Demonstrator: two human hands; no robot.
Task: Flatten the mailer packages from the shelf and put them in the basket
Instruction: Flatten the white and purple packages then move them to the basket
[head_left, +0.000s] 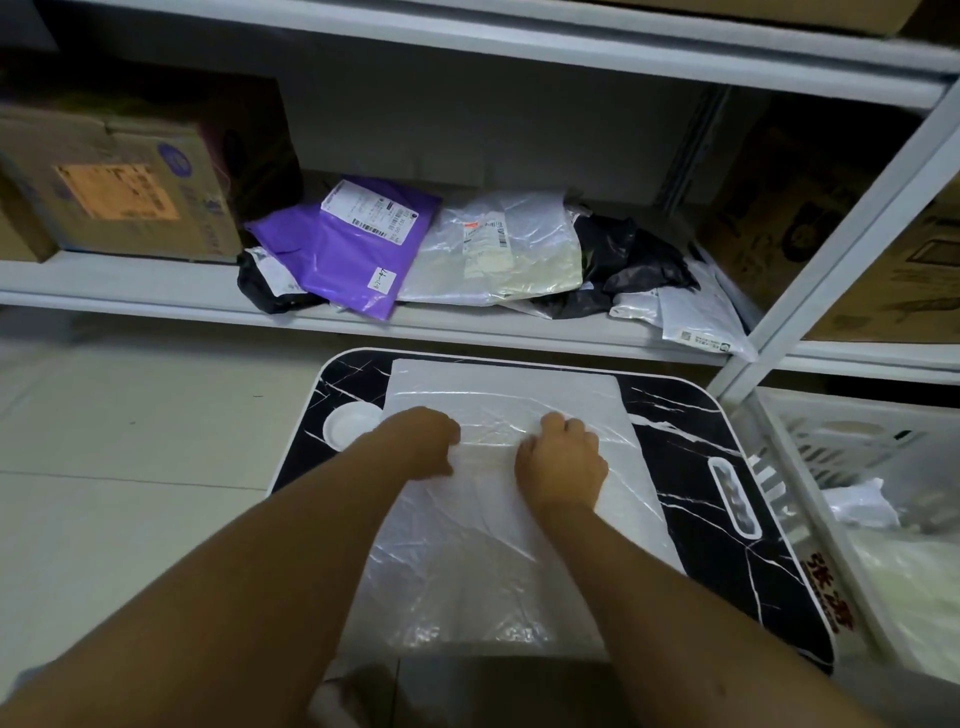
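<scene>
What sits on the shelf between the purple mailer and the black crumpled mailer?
Head view: a clear-white plastic mailer with a label lies between the purple mailer and the black crumpled mailer.

A bench (701, 447) stands in front of the shelf (156, 291). A mailer (498, 519) lies flat on the bench, covering its middle from the 12 o'clock edge to the 6 o'clock edge. Both hands rest on the mailer just beyond its middle, the left hand (423, 441) at 9 o'clock of the right hand (563, 460), near each other. On the bench, a round recess (345, 426) lies at 9 o'clock of the mailer and a slot (735, 496) at 3 o'clock. A basket (852, 467) stands at 3 o'clock of the bench, with bags (904, 582) in it. On the shelf at 12 o'clock lies a pile of mailers (493, 249); a box (124, 176) stands at 9 o'clock of the pile.
</scene>
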